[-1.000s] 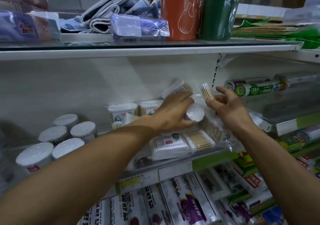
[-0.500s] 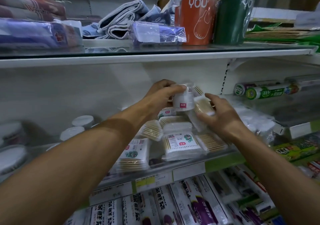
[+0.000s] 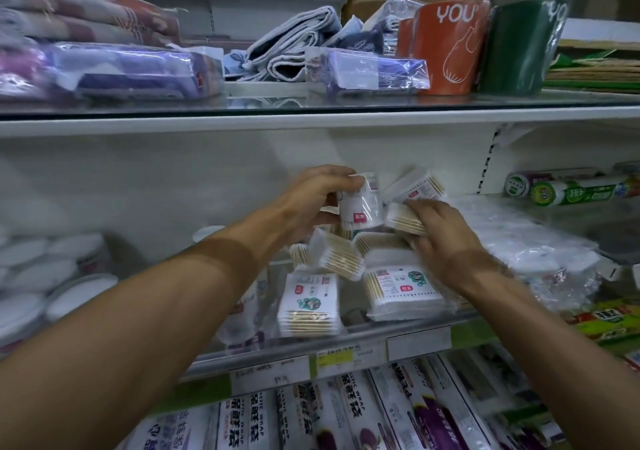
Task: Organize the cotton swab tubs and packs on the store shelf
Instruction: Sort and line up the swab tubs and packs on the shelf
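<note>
On the top shelf the orange roll (image 3: 446, 48) reads "YOU" in white; the green roll (image 3: 516, 48) beside it shows only part of the same word. Below the middle shelf, the boxes (image 3: 349, 415) carry "PLASTIC WRAP" along their sides. The other labels are too blurred to read.

Your left hand (image 3: 311, 200) grips a small clear cotton swab tub (image 3: 360, 204) with a red square on its label, fingers curled over its top, held upright above the pile at the middle of the shelf. Half a second ago you held it the same way and at much the same height. Your right hand (image 3: 440, 228) pinches a flat swab pack (image 3: 403, 219) just right of the tub, touching it; earlier that hand held a pack in much the same place.

More swab packs (image 3: 405, 287) lie jumbled beneath, wooden sticks showing through clear wrap. White-lidded tubs (image 3: 69, 297) stand at the far left of the same shelf (image 3: 346, 345), blurred.
</note>
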`<state>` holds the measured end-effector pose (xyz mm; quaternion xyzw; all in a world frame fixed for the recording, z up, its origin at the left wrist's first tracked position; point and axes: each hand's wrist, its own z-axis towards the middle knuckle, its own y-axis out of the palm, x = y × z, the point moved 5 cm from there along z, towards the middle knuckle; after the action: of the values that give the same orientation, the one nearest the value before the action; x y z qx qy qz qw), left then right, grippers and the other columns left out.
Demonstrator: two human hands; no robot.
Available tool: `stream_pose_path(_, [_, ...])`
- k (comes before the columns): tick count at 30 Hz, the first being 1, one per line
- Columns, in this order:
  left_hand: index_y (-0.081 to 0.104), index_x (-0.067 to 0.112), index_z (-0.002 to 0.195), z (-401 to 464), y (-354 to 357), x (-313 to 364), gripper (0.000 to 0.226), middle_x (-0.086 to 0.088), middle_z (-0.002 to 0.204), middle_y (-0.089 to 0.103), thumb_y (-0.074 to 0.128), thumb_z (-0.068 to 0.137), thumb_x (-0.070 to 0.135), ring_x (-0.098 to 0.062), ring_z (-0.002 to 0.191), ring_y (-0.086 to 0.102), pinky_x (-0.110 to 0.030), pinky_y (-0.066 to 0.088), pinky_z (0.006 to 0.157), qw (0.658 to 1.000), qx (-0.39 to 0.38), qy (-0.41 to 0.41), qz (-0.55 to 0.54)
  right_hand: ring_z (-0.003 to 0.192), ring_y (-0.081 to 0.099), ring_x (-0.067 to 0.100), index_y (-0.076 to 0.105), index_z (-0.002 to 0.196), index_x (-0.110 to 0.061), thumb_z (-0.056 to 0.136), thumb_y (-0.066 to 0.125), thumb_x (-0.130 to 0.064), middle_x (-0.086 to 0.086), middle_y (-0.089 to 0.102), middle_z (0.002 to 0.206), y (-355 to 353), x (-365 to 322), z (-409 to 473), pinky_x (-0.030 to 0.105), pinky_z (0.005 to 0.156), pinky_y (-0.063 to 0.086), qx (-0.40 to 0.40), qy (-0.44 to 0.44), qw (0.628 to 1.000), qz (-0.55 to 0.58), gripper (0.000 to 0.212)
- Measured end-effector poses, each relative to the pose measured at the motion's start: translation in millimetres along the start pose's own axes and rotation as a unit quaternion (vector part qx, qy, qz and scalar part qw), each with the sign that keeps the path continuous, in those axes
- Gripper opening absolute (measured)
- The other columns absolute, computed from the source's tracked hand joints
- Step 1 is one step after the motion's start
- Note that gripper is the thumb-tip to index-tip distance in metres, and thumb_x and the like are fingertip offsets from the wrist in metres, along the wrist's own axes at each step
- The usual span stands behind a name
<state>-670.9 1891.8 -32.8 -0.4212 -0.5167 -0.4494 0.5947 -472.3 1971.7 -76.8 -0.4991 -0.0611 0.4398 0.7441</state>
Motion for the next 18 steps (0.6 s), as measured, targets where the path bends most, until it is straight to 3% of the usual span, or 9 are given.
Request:
stream_pose_path(1, [0.064,0.01,0.119,-3.3,-3.6,1.3,0.038,-0.015,0.115,0.067,0.071,0.083,0.018,-0.028,0.101,0.066,-0.042,0.058,0.082,1.0,-0.003,0.001,-0.001,0.125,0.044,0.021,0.034,0.146,-0.032,0.096,0.051,-0.027,0.006,0.037,0.149,1.0,-5.5,3.6,0.028,0.104,0.041,-0.002,-0.002,1.0,-0.008,0.053])
stream_pose_path(4, [0.064,0.007,0.117,-12.6,-15.1,3.7,0.035,-0.017,0.11,0.067,0.07,0.084,0.019,-0.026,0.094,0.066,-0.037,0.056,0.071,1.0,-0.01,0.006,0.009,0.141,0.03,0.03,0.025,0.15,-0.032,0.09,0.056,-0.034,0.011,0.029,0.156,11.5,-25.6,11.7,0.043,0.115,0.029,-0.053,-0.028,0.993,-0.098,0.068])
stream_pose_path(6, [0.063,0.007,0.115,-18.5,-24.5,4.9,0.04,-0.016,0.107,0.066,0.073,0.08,0.023,-0.027,0.094,0.065,-0.039,0.056,0.071,1.0,-0.011,0.006,0.017,0.141,0.03,0.028,0.025,0.149,-0.034,0.082,0.057,-0.038,0.008,0.03,0.156,21.0,-32.2,14.4,0.045,0.115,0.029,-0.095,-0.049,0.985,-0.132,0.075])
stream_pose_path(9, [0.062,0.006,0.111,-26.7,-40.1,5.7,0.049,-0.015,0.106,0.065,0.076,0.071,0.029,-0.029,0.094,0.065,-0.047,0.057,0.079,1.0,-0.004,-0.003,0.015,0.139,0.03,0.025,0.029,0.146,-0.036,0.077,0.057,-0.035,0.003,0.029,0.154,32.8,-35.0,13.9,0.049,0.113,0.029,-0.153,-0.048,0.979,-0.122,0.075])
stream_pose_path(11, [0.062,0.007,0.109,-31.0,-49.4,6.6,0.045,-0.014,0.104,0.065,0.076,0.072,0.028,-0.028,0.092,0.066,-0.044,0.058,0.075,1.0,0.002,-0.003,0.01,0.144,0.022,0.024,0.034,0.147,-0.031,0.078,0.06,-0.026,0.003,0.029,0.156,32.4,-42.9,13.0,0.05,0.117,0.019,-0.139,-0.042,0.985,-0.092,0.074])
stream_pose_path(14, [0.06,0.006,0.11,-36.0,-58.9,8.3,0.034,-0.011,0.098,0.065,0.072,0.082,0.021,-0.024,0.088,0.066,-0.038,0.056,0.068,1.0,0.015,-0.004,0.004,0.145,0.025,0.021,0.043,0.144,-0.021,0.084,0.059,-0.004,0.005,0.038,0.153,20.4,-63.2,9.0,0.042,0.119,0.018,-0.065,-0.014,0.991,0.114,0.065])
stream_pose_path(16, [0.058,0.006,0.121,-38.5,-63.8,8.8,0.041,-0.012,0.104,0.065,0.07,0.084,0.018,-0.023,0.091,0.066,-0.037,0.056,0.067,1.0,0.023,-0.007,0.001,0.138,0.037,0.012,0.045,0.143,-0.025,0.09,0.056,-0.014,-0.002,0.045,0.148,15.4,-79.5,5.1,0.038,0.115,0.03,-0.063,0.01,0.957,0.284,0.056])
stream_pose_path(18, [0.055,0.007,0.128,-41.0,-67.1,10.0,0.047,-0.015,0.112,0.064,0.069,0.084,0.016,-0.025,0.097,0.065,-0.039,0.057,0.069,1.0,0.027,-0.007,-0.009,0.129,0.047,0.006,0.045,0.144,-0.028,0.095,0.056,-0.027,-0.006,0.052,0.142,14.2,-95.0,3.5,0.028,0.104,0.041,-0.08,0.017,0.926,0.369,0.05])
